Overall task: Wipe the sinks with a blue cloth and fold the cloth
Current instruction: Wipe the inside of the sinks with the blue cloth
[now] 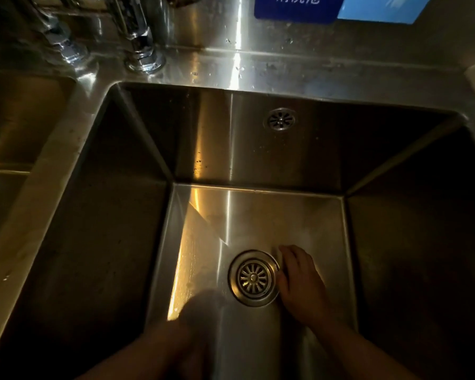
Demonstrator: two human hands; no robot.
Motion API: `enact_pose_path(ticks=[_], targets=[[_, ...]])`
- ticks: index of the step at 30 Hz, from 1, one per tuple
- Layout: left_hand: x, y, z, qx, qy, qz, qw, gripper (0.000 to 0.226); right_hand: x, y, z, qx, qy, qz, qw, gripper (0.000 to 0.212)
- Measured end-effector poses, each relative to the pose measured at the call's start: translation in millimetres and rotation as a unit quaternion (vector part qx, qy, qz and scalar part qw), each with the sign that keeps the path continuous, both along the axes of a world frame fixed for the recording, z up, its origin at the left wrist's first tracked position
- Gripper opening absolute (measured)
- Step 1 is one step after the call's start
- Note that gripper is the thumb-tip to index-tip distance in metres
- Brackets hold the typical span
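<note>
I look down into a deep steel sink [258,149] with a round drain strainer [253,277] in its floor. My right hand [299,281] lies palm down on the sink floor, just right of the drain. A pale edge of the cloth [276,255] peeks out at its fingertips; the hand hides the rest, and the dim light hides its colour. My left hand [198,308] is a dark blur low in the sink, left of the drain, and its fingers cannot be made out. A second sink [17,119] lies to the left.
Two chrome tap bases [146,58] stand on the back ledge at upper left. An overflow grille [280,119] sits in the sink's back wall. A blue sign [296,9] hangs on the splashback. A steel divider [52,165] separates the two sinks.
</note>
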State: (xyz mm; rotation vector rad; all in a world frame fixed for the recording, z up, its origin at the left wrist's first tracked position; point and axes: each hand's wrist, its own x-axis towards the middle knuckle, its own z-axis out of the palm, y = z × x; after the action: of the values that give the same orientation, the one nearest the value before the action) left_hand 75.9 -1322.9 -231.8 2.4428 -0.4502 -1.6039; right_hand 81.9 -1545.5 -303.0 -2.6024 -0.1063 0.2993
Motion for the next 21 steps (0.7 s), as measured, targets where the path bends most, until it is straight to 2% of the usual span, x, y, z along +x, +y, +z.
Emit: enact_pose_path(ticks=[1, 2, 3, 5, 7, 9, 11, 13, 16, 21], targets=[[6, -1, -7, -0.008, 0.016, -0.044, 0.999, 0.033, 3, -2, 1, 0.000, -0.011, 0.001, 1.000, 0.048], [18, -2, -3, 0.006, 0.065, -0.037, 0.997, 0.038, 5, -3, 1, -0.002, -0.021, 0.002, 1.000, 0.047], [38, 2, 1, 0.015, 0.079, -0.003, 0.997, 0.042, 7, -5, 2, -0.004, -0.029, 0.001, 1.000, 0.047], [81, 12, 5, 0.000, -0.029, 0.058, 0.998, 0.053, 12, -7, 1, -0.008, -0.039, -0.007, 0.999, 0.045], [116, 23, 3, -0.010, -0.194, 0.125, 0.973, 0.063, 16, -8, 0, -0.008, -0.044, -0.012, 0.999, 0.044], [137, 35, -5, 0.024, -0.343, 0.088, 0.935, 0.071, 20, -11, -3, -0.008, -0.049, -0.013, 0.999, 0.044], [141, 50, -21, 0.063, -0.411, 0.048, 0.908, 0.079, 20, -14, -6, -0.009, -0.051, -0.013, 0.999, 0.045], [135, 58, -36, 0.069, -0.418, 0.049, 0.905, 0.080, 18, -18, -10, -0.016, -0.042, -0.011, 0.999, 0.049], [133, 60, -49, 0.047, -0.450, 0.091, 0.887, 0.065, 16, -24, -18, -0.036, -0.013, -0.006, 0.999, 0.053], [141, 63, -57, 0.067, -0.412, 0.117, 0.901, 0.064, 20, -25, -19, -0.028, -0.012, -0.006, 1.000, 0.051]])
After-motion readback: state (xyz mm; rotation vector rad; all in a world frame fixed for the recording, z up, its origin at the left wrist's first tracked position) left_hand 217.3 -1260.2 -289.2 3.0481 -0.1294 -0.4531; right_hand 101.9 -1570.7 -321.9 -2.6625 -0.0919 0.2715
